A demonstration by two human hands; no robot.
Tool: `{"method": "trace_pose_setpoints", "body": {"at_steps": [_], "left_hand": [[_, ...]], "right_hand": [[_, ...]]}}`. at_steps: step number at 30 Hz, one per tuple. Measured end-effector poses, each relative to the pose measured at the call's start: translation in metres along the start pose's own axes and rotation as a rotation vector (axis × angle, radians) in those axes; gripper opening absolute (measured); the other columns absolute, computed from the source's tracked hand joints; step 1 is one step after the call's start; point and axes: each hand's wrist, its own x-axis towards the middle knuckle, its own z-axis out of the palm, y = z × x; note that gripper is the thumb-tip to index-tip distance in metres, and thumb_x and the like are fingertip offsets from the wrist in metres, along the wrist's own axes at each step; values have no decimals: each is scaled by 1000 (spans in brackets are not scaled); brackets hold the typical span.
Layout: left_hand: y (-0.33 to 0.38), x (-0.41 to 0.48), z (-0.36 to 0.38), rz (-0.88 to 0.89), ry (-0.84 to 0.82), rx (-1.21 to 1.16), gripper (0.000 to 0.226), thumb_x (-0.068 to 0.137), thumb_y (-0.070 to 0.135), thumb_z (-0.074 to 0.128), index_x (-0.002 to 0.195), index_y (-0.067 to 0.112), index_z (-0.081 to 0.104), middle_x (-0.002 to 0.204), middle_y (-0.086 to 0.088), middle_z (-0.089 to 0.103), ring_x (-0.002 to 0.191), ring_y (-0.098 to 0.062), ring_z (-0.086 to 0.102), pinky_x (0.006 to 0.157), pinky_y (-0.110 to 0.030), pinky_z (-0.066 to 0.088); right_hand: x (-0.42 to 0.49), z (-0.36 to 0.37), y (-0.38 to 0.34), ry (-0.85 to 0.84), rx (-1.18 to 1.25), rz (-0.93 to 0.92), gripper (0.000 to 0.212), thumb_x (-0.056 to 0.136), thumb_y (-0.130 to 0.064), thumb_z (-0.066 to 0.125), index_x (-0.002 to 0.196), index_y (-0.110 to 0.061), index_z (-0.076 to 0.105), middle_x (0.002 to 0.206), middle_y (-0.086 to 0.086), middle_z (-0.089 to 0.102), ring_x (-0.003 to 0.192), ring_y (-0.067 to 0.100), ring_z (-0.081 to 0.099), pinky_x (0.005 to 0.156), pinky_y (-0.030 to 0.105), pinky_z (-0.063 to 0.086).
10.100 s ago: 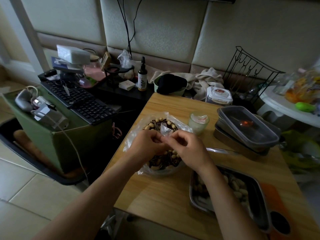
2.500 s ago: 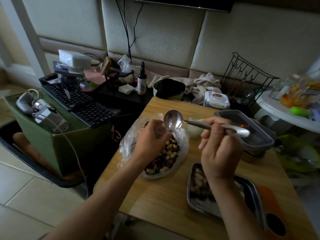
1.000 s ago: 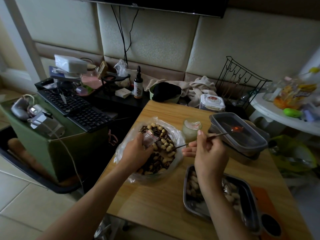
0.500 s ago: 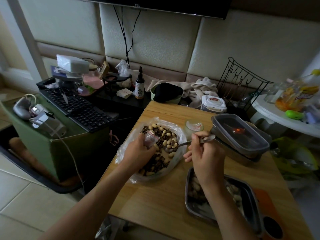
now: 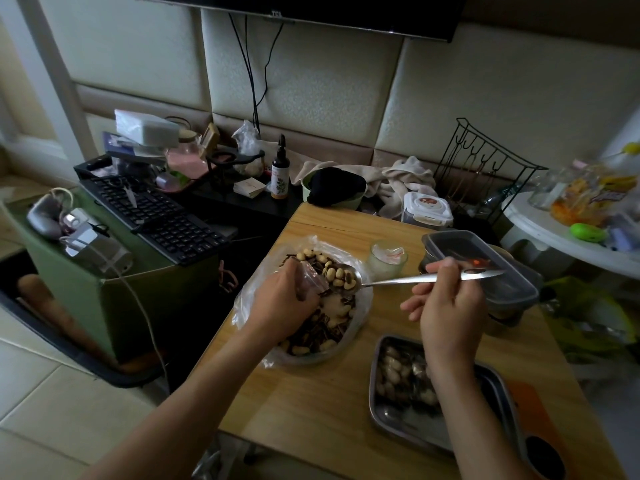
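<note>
Premises: a dim, crowded room with a padded wall and a screen (image 5: 311, 8) mounted high. The work surface is a small wooden table (image 5: 311, 393), and the reference item is the bag of nuts (image 5: 332, 327) at its left edge.

Hands: the left hand (image 5: 280, 306) pinches a fold of the bag's plastic at the near-left rim. The right hand (image 5: 450, 306), to the bag's right, is curled round the handle of a spoon (image 5: 408, 279). The spoon's bowl is heaped with nuts and sits above the bag's far side.

Risks:
- The heaped spoon is likely to shed nuts if it tilts on the way to the steel tray (image 5: 375, 403) at the bag's near right.
- The bag overhangs the table edge, so a tug on the plastic could tip it to the tiled floor (image 5: 52, 410).
- A glass jar (image 5: 387, 260) just beyond the bag is close to the spoon's path and could be knocked.

Surroundings: a lidded container (image 5: 485, 268) sits right of the bag. A keyboard (image 5: 162, 216) lies on a box well to its left, and a wire rack (image 5: 485, 161) stands far behind it.
</note>
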Motion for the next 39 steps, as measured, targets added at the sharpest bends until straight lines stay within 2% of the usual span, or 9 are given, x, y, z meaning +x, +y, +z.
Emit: {"method": "trace_pose_setpoints", "body": {"at_steps": [3, 7, 13, 18, 22, 26, 30, 36, 39], "left_hand": [[0, 1, 5, 27, -14, 19, 26, 88, 30, 70, 98, 15, 52, 83, 2, 60, 76, -18, 57, 67, -38, 49], [2, 3, 9, 53, -24, 47, 27, 88, 34, 71, 101, 16, 55, 87, 7, 59, 82, -15, 56, 66, -29, 44], [7, 2, 13, 8, -105, 48, 37, 83, 40, 77, 105, 22, 55, 92, 7, 66, 85, -15, 62, 80, -42, 56], [13, 3, 10, -38, -162, -60, 43, 77, 39, 86, 99, 24, 53, 89, 10, 64, 80, -6, 61, 73, -34, 58], [17, 1, 11, -60, -146, -90, 53, 76, 43, 86, 112, 24, 53, 94, 12, 61, 84, -7, 62, 76, -33, 59], [21, 2, 15, -94, -44, -197, 57, 77, 40, 87, 118, 19, 54, 98, 8, 62, 84, -7, 61, 70, -19, 51], [22, 4, 17, -117, 13, -315, 51, 80, 36, 86, 116, 17, 55, 93, 12, 60, 81, 3, 58, 65, -13, 45], [23, 6, 21, -107, 29, -358, 42, 83, 35, 83, 110, 20, 54, 94, 7, 67, 82, -6, 65, 67, -22, 53], [22, 6, 20, -92, 42, -373, 40, 83, 34, 83, 107, 19, 55, 90, 8, 67, 77, -4, 63, 62, -17, 45]], "right_hand": [[0, -4, -8, 15, 25, -44, 31, 112, -32, 39, 89, -27, 59, 64, 3, 65, 49, 20, 64, 42, 23, 46], [-2, -2, -12, -7, 18, -77, 32, 112, -33, 39, 88, -28, 60, 64, 4, 64, 47, 19, 64, 41, 25, 45], [-7, 0, -11, -61, -65, -277, 30, 111, -35, 39, 90, -30, 60, 60, 2, 62, 45, 12, 64, 42, 37, 50], [-7, -3, -11, -106, -150, -475, 28, 111, -24, 42, 99, -12, 64, 64, -7, 61, 49, 6, 63, 43, 20, 49], [-10, -1, -16, -176, -193, -665, 29, 109, -17, 43, 95, -4, 66, 67, -4, 61, 51, 5, 60, 44, 23, 49], [-19, 3, -20, -222, -236, -818, 43, 112, -24, 39, 94, 0, 69, 77, -8, 60, 62, 2, 59, 62, 5, 45], [-22, 5, -19, -204, -237, -865, 47, 113, -28, 39, 98, 4, 71, 78, 3, 66, 74, -1, 55, 75, -1, 40], [-20, 7, -18, -135, -203, -898, 45, 113, -25, 40, 101, 5, 70, 81, 4, 68, 77, -4, 55, 75, 0, 41], [-21, 9, -17, -150, -207, -908, 46, 113, -26, 40, 98, 5, 71, 81, 4, 68, 78, -6, 54, 76, -1, 40]]}}
